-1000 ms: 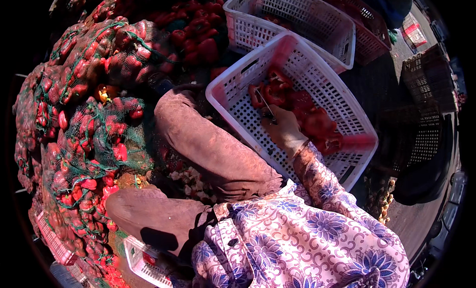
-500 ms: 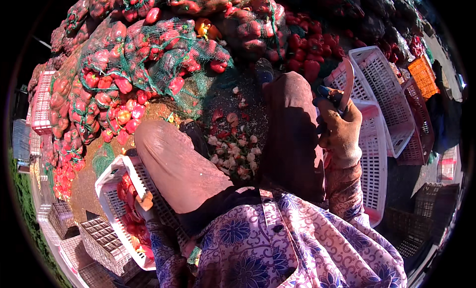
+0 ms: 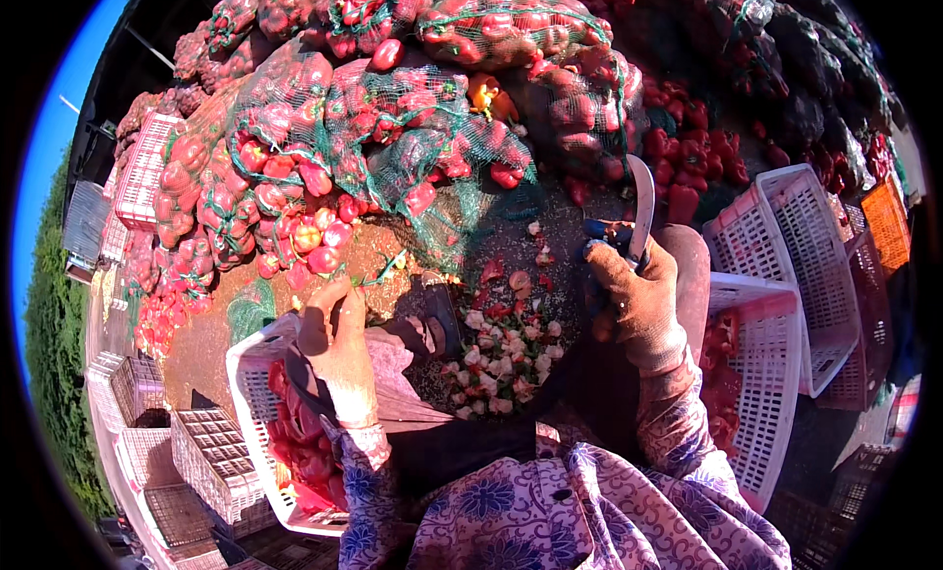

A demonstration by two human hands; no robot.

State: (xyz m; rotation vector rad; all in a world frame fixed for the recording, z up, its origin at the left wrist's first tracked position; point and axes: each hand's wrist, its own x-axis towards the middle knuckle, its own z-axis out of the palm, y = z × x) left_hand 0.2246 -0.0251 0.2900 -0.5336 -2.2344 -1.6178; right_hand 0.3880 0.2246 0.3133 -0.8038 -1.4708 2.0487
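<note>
My right hand [image 3: 634, 310], in a brown work glove, is closed round the dark handle of a knife [image 3: 643, 205], its curved blade pointing up. My left hand [image 3: 339, 349], also gloved, is raised over the edge of a white crate [image 3: 246, 403] at my left. Its thumb and fingertips come together near a thin green strand; what they hold, if anything, I cannot make out. Inside that crate lie red pepper pieces [image 3: 300, 437]. On the ground between my legs is a heap of pale pepper cores [image 3: 501, 359]. Loose red peppers [image 3: 324, 238] lie beyond my left hand.
Green net sacks of red peppers [image 3: 393, 113] are piled across the far side. Another white crate [image 3: 761, 374] with red pieces stands at my right, beside tilted crates [image 3: 810, 275] and an orange crate [image 3: 887, 226]. Stacked crates [image 3: 211, 462] stand at the lower left.
My left hand has risen from the left crate and moved forward, no longer showing the small orange-brown piece. My right hand, with the knife, has shifted slightly left and lower. The view has tilted.
</note>
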